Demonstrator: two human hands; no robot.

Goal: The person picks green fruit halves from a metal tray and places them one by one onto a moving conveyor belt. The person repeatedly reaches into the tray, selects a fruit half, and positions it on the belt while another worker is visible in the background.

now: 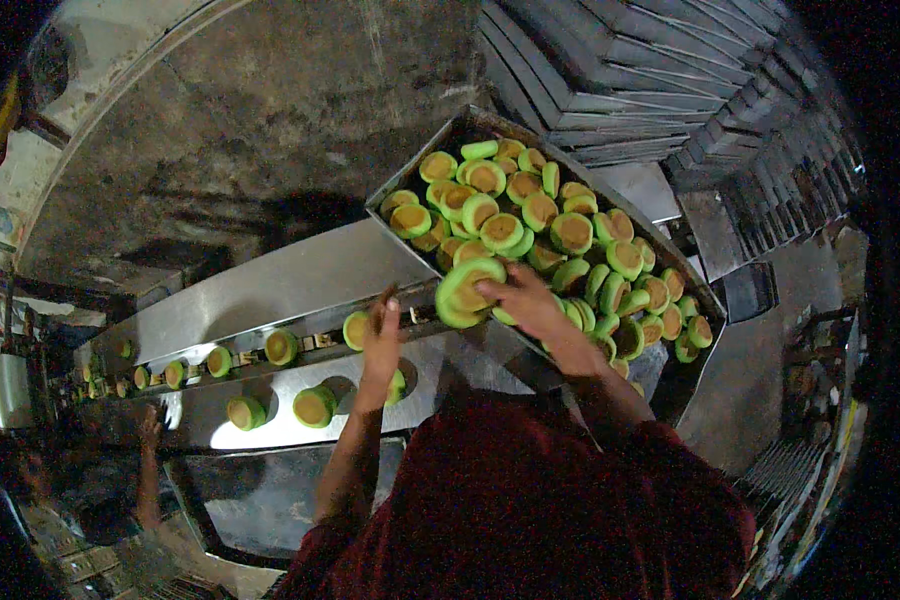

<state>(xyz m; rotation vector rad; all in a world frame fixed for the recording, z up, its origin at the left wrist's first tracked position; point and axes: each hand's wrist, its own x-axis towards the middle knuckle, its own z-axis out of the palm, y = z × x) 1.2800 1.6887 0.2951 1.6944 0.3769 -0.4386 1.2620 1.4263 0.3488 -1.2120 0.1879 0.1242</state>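
Note:
My right hand [529, 300] holds a green bun with a brown face [471, 289], perhaps more than one, over the near-left edge of a metal tray [701, 296]. Many similar green and brown buns [501, 231] lie heaped in that tray. To its left, my left hand [382, 330] is raised over a narrow conveyor channel, its fingers blurred; whether it grips anything is unclear. One bun [355, 331] sits in the channel just beside it. More buns [280, 347] stand in a spaced row along the channel, and several [314, 406] rest on the near steel ledge.
Stacked dark metal trays [645, 90] fill the upper right. An empty-looking dark tray [255, 495] lies below the steel ledge [420, 360]. Another person's hand [150, 424] is near the conveyor at the far left. A white cylindrical object [10, 390] stands beyond.

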